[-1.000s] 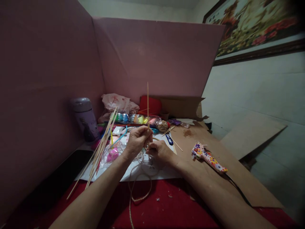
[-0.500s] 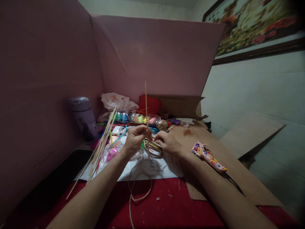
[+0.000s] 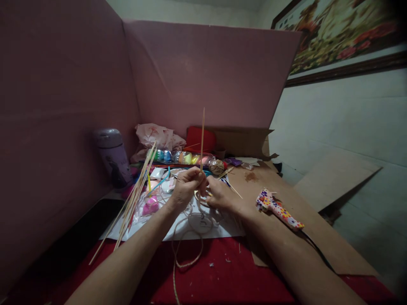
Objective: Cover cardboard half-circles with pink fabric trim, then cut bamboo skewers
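Note:
My left hand is closed around the lower part of a thin wooden skewer that stands almost upright above it. My right hand is right beside it, fingers pinched at the skewer's base where jute twine loops; the twine trails down over the white sheet and the red cloth toward me. Whether the right fingers grip the twine or the skewer is hard to see.
A bundle of skewers leans at the left by a purple flask. Coloured clay packs, a twine ball and a red box sit at the back. A patterned glue gun lies on cardboard at right. Pink boards wall the desk.
My right hand has moved from low on the sheet up against my left hand at the skewer's base. The skewer tilted slightly right. The loops of twine shifted with it.

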`<action>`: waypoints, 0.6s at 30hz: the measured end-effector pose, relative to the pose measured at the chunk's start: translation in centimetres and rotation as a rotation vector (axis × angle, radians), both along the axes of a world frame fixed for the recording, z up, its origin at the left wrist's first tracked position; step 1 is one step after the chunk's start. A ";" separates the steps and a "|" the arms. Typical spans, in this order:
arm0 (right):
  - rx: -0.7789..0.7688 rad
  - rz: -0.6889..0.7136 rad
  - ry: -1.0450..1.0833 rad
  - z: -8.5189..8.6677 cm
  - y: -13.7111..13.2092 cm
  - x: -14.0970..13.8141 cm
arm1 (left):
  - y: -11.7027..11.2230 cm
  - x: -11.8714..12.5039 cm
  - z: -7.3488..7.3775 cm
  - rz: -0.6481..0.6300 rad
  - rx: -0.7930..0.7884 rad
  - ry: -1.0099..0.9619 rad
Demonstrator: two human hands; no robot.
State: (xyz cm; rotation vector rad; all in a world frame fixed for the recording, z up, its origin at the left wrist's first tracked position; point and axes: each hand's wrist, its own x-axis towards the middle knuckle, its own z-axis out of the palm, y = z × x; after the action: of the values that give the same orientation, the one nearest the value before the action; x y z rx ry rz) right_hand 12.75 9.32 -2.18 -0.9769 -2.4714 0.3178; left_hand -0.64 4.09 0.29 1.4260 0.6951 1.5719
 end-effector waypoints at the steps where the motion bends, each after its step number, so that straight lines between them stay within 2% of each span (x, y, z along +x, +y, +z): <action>1: -0.010 -0.042 0.002 0.5 0.0 0.3 | 0.0 0.1 -0.1 -0.018 0.003 -0.013; 4: -0.050 -0.139 -0.004 2.1 0.2 1.6 | 0.2 0.2 -0.3 -0.053 -0.010 -0.033; 7: -0.175 -0.103 0.115 3.2 0.7 2.7 | 0.2 0.1 -0.4 -0.068 -0.028 -0.059; 13: -0.759 0.042 0.607 3.7 0.7 2.8 | 0.0 0.2 0.0 -0.057 -0.061 -0.169; 15: -0.819 0.079 0.709 3.7 0.4 2.6 | -0.2 0.2 0.2 -0.048 -0.087 -0.182; 18: -0.807 0.110 0.734 3.6 0.2 2.4 | -0.7 -0.1 0.8 -0.047 -0.130 -0.205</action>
State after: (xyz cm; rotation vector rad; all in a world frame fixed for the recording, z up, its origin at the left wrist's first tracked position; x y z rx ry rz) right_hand 15.16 9.57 1.40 -0.7812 -1.6966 1.4873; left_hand -0.78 3.42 1.12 1.1600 0.6253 1.5804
